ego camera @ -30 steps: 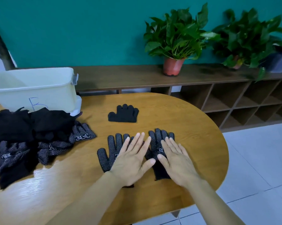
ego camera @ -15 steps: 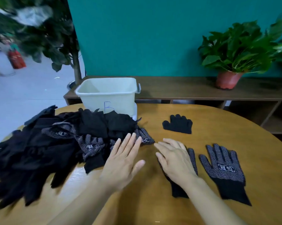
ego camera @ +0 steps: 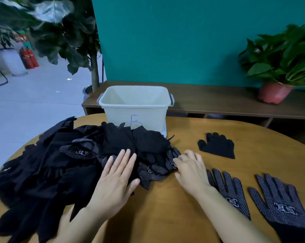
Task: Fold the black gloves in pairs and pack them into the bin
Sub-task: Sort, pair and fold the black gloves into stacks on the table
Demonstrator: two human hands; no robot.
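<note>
fire extinguishers (ego camera: 29, 57): two red cylinders on the floor at the far left, beside a white planter.
tall plant (ego camera: 74, 41): dark broad leaves, with its trunk rising behind the left end of the low shelf.
glove pile (ego camera: 48, 165): a loose heap of black gloves covering the left part of the table; some are plain and some dotted white with a printed logo. Its far edge lies against the front of the bin.
left hand (ego camera: 114, 183): lies palm down on the near right edge of the glove pile. The grip is wide open, fingers straight and slightly spread, holding nothing.
bin (ego camera: 136, 111): white plastic with a blue letter B on its front wall. It stands upright at the far edge of the table, behind the glove pile.
right hand (ego camera: 192, 171): palm down at the right tip of the glove pile, fingers bent onto a dotted glove there. I cannot tell whether the grip pinches it.
plain black glove (ego camera: 217, 146): lies flat and alone, right of the bin.
near dotted glove (ego camera: 232, 192): lies flat with its fingers pointing away, partly under the right wrist.
far dotted glove (ego camera: 281, 206): lies flat just beside it, apart, at the right edge.
potted plant (ego camera: 281, 57): green leaves in a red pot, standing on the low shelf (ego camera: 209, 100).
table (ego camera: 165, 207): rounded, of orange-brown wood.
</note>
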